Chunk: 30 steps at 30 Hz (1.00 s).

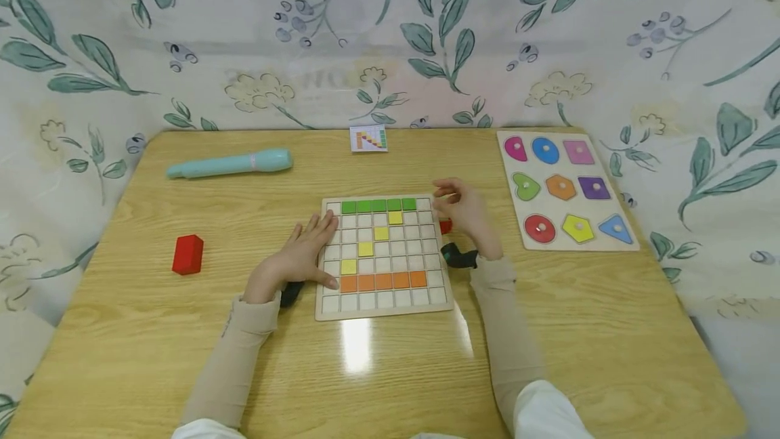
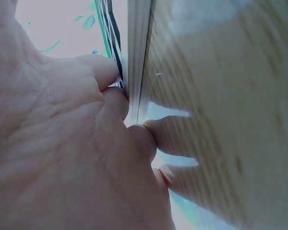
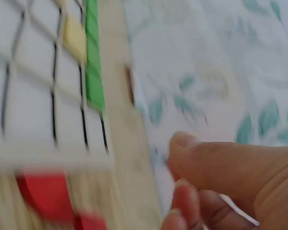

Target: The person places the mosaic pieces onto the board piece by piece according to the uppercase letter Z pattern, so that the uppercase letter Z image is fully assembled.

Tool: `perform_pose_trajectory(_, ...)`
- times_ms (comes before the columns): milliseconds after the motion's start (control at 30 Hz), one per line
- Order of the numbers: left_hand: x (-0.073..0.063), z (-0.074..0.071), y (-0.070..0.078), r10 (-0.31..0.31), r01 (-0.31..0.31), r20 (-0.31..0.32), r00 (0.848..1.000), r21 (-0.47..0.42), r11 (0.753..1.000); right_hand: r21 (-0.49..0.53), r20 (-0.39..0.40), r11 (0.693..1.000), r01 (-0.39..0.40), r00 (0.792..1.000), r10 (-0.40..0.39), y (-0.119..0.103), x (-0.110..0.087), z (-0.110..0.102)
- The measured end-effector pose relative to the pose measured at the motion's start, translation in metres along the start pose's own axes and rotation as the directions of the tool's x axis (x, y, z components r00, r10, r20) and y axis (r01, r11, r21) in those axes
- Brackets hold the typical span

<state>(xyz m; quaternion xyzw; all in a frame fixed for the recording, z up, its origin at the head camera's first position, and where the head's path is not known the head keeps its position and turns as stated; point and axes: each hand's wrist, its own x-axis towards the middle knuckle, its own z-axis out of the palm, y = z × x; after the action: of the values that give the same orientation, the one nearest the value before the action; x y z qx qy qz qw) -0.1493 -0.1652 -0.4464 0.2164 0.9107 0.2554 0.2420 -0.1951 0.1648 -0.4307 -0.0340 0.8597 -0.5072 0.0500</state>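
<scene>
A wooden grid board with white cells lies in the middle of the table. It bears a row of green tiles at the top, yellow tiles in a diagonal and a row of orange tiles near the bottom. My left hand rests on the board's left edge, fingers spread; the left wrist view shows its palm beside that edge. Over the upper right edge hovers my right hand, fingers loosely bent, with nothing visible between thumb and fingertips. Beneath it, partly hidden, are red pieces beside the board.
A small pattern card stands at the table's back edge. At the back left lies a turquoise pen-shaped object, with a red block nearer the front. On the right is a shape puzzle board with several coloured knobbed pieces.
</scene>
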Motion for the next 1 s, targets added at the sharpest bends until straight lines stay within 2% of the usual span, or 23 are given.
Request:
perform_pose_trajectory(67,-0.001,0.0,-0.001,0.0,0.0,-0.003,1.0,-0.008,1.0,-0.006,-0.026,0.999,-0.042,0.999,0.042,0.012,0.001,-0.017)
perform_pose_trajectory(133,-0.002,0.0,-0.002,0.003,-0.003,-0.007,1.0,-0.021,1.0,-0.037,-0.019,0.997,-0.066,0.998,0.066,0.022,0.001,-0.029)
perform_pose_trajectory(267,-0.003,0.0,-0.004,0.003,-0.003,-0.008,1.0,-0.026,1.0,-0.113,0.004,0.992,-0.06,0.998,0.061,0.035,0.001,-0.04)
perform_pose_trajectory(500,0.001,0.0,-0.001,0.018,-0.018,-0.008,1.0,-0.036,0.999,-0.201,-0.04,0.975,-0.094,0.995,0.088,0.043,0.002,-0.038)
perform_pose_trajectory(667,0.001,-0.001,0.001,0.014,-0.014,-0.009,1.0,-0.036,0.999,-0.221,-0.02,0.97,-0.104,0.995,0.102,0.04,0.003,-0.033)
perform_pose_trajectory(1000,-0.001,-0.001,0.0,0.01,-0.01,-0.012,1.0,-0.037,0.999,-0.192,0.02,0.981,-0.029,0.999,0.034,0.034,0.009,-0.013)
